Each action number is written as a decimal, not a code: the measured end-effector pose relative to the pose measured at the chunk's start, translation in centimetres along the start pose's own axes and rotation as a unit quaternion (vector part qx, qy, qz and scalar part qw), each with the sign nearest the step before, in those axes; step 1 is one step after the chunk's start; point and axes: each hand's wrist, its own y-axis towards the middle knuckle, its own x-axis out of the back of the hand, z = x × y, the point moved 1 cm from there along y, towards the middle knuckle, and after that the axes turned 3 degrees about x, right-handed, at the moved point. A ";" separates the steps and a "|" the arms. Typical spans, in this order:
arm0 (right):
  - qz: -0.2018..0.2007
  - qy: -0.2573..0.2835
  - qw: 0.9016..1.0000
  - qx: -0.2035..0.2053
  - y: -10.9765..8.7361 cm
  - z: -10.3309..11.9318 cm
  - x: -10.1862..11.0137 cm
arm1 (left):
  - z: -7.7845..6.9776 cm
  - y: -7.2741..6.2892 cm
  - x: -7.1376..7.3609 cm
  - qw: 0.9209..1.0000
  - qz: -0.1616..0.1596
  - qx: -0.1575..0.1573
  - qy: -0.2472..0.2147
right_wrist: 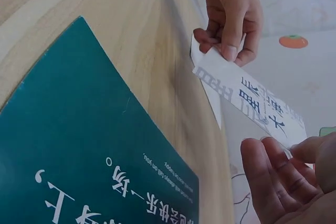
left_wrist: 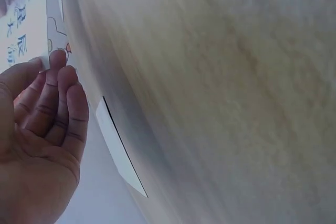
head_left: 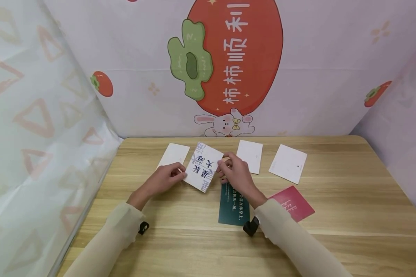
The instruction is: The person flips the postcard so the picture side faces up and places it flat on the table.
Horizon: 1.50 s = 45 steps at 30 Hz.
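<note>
A white card (head_left: 203, 167) with dark blue and pale lilac Chinese characters is held between both hands, raised off the table. My left hand (head_left: 165, 179) pinches its left corner between thumb and fingertips, also seen in the left wrist view, where the card (left_wrist: 30, 30) is cut by the frame edge. On the opposite edge, my right hand (head_left: 238, 172) pinches it with thumb and forefinger. Beneath the right hand and wrist lies a dark green card (head_left: 233, 209) with white text, partly covered. Behind the left hand rests a white card (head_left: 175, 153), partly hidden.
Two more white cards lie toward the back, one behind the right hand (head_left: 251, 156) and another farther right (head_left: 288, 163). A crimson card (head_left: 294, 203) sits partly under the right sleeve. The wooden table (head_left: 350, 200) meets a printed cloth backdrop (head_left: 315, 96) at its far edge.
</note>
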 end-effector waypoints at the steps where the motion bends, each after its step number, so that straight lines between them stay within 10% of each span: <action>1: 0.000 0.001 1.000 -0.005 0.1 -0.2 -0.1 | 0.0 -0.1 0.0 1.000 0.005 0.006 -0.002; 15: -0.013 -0.009 0.998 -0.062 1.6 -2.1 -1.1 | -0.8 -0.8 -0.7 0.997 0.042 0.059 -0.006; 45: 0.006 -0.106 0.987 -0.120 3.0 -2.2 -2.0 | -0.9 -1.1 -1.8 0.995 0.014 0.090 0.044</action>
